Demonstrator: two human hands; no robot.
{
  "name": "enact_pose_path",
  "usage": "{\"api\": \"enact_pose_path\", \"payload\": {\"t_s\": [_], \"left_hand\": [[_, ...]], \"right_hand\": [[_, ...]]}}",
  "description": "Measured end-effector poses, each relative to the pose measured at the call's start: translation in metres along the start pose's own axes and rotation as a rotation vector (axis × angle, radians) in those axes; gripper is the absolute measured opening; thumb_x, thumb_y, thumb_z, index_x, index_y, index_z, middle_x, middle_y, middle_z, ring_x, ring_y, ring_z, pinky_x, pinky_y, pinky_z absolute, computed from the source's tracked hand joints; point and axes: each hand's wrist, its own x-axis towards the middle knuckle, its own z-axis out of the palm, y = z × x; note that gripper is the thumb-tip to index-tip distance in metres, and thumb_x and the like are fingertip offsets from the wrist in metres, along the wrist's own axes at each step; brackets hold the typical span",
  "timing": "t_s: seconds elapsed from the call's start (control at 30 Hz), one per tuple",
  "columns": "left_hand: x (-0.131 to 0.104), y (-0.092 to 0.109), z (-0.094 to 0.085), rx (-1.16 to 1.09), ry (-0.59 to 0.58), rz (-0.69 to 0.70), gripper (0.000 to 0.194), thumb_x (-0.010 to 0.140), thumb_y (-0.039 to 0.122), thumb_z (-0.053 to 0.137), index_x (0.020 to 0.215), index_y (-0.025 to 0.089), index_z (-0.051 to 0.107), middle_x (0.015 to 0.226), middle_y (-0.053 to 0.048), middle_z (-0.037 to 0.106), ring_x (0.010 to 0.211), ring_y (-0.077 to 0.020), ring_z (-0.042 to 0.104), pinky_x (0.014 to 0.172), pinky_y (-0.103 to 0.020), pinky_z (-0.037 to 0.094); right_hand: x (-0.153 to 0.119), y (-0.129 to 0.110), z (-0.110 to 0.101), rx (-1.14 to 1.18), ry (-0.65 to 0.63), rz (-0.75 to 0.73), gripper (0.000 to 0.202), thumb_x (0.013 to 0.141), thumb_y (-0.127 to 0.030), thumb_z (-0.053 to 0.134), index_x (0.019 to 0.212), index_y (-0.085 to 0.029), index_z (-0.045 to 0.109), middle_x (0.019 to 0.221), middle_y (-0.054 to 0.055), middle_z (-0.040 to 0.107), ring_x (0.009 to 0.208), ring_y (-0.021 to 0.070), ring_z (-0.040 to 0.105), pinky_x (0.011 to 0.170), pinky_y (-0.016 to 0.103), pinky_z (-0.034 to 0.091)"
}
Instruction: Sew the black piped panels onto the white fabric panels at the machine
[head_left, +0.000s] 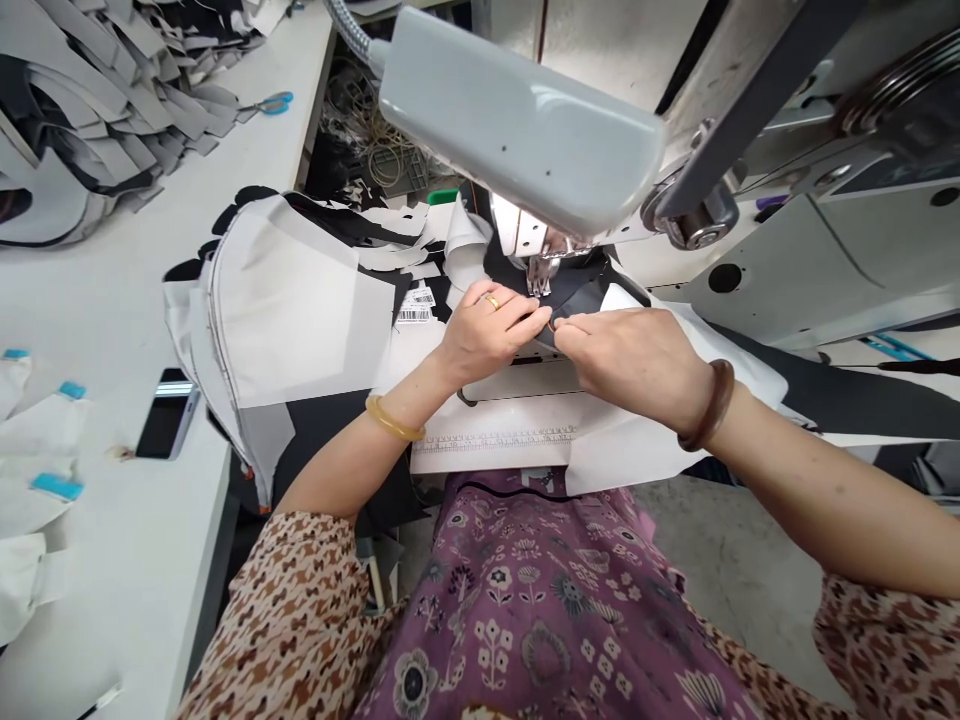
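Dark fabric (581, 292) lies under the metal presser foot (540, 277) of a sewing machine (517, 120). My left hand (495, 325) rests on the cloth just in front of the foot, fingers bent and reaching right. Close beside it on the right, my right hand (637, 362) pinches the fabric's edge, its thumb and forefinger pressed together. A bit of orange thread shows between the two hands. White fabric (300, 290) with a label (415, 308) spreads out to the left, and another white piece (637, 450) hangs below my right hand.
A side table (180, 300) at the left carries cut fabric pieces (112, 90), blue-handled scissors (276, 103) and a phone (166, 415). A printed ruler (495, 440) runs along the machine bed's front edge. Blue tweezers (896, 347) lie at the right.
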Motion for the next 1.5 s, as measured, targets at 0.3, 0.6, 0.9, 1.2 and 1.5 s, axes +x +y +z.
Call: {"api": "enact_pose_path", "payload": {"t_s": [0.3, 0.6, 0.9, 1.2, 1.5], "left_hand": [[0.01, 0.002, 0.008, -0.014, 0.045, -0.045, 0.036, 0.092, 0.039, 0.032, 0.081, 0.019, 0.059, 0.075, -0.006, 0.061, 0.073, -0.0181, 0.053, 0.067, -0.034, 0.036], [0.004, -0.008, 0.016, -0.058, 0.027, 0.015, 0.035, 0.095, 0.031, 0.027, 0.085, 0.02, 0.059, 0.076, -0.004, 0.063, 0.076, -0.0152, 0.059, 0.066, -0.034, 0.042], [-0.006, -0.006, 0.022, -0.051, 0.109, 0.089, 0.024, 0.093, 0.019, 0.038, 0.092, 0.023, 0.062, 0.082, 0.0, 0.07, 0.076, -0.012, 0.064, 0.066, -0.031, 0.045], [-0.001, -0.012, 0.019, 0.023, 0.285, 0.107, 0.019, 0.091, 0.015, 0.042, 0.085, 0.019, 0.059, 0.085, -0.001, 0.069, 0.077, -0.0101, 0.062, 0.073, -0.03, 0.041], [0.012, -0.011, 0.005, -0.035, 0.31, 0.308, 0.03, 0.091, 0.011, 0.038, 0.062, 0.016, 0.044, 0.087, 0.001, 0.067, 0.074, -0.0076, 0.057, 0.063, -0.025, 0.038]], "right_hand": [[0.004, 0.002, -0.006, 0.008, 0.036, 0.085, 0.02, 0.073, -0.009, 0.036, 0.069, -0.015, 0.054, 0.061, 0.005, 0.052, 0.053, 0.0105, 0.038, 0.048, 0.026, 0.011], [0.009, -0.004, -0.014, -0.052, -0.081, 0.004, 0.028, 0.08, -0.009, 0.03, 0.079, -0.014, 0.057, 0.073, 0.007, 0.057, 0.064, 0.0152, 0.046, 0.051, 0.026, 0.015], [0.004, -0.011, -0.003, -0.044, -0.008, -0.045, 0.026, 0.082, -0.005, 0.032, 0.071, -0.012, 0.054, 0.067, 0.007, 0.053, 0.06, 0.0135, 0.04, 0.054, 0.026, 0.015], [0.005, -0.019, 0.007, -0.079, 0.074, -0.004, 0.025, 0.083, -0.008, 0.031, 0.069, -0.013, 0.051, 0.066, 0.007, 0.051, 0.061, 0.0128, 0.041, 0.054, 0.027, 0.013], [-0.038, 0.003, 0.02, 0.238, -0.369, 0.362, 0.049, 0.075, -0.056, 0.046, 0.104, -0.017, 0.045, 0.068, 0.005, 0.058, 0.055, 0.0171, 0.049, 0.049, 0.025, 0.019]]}}
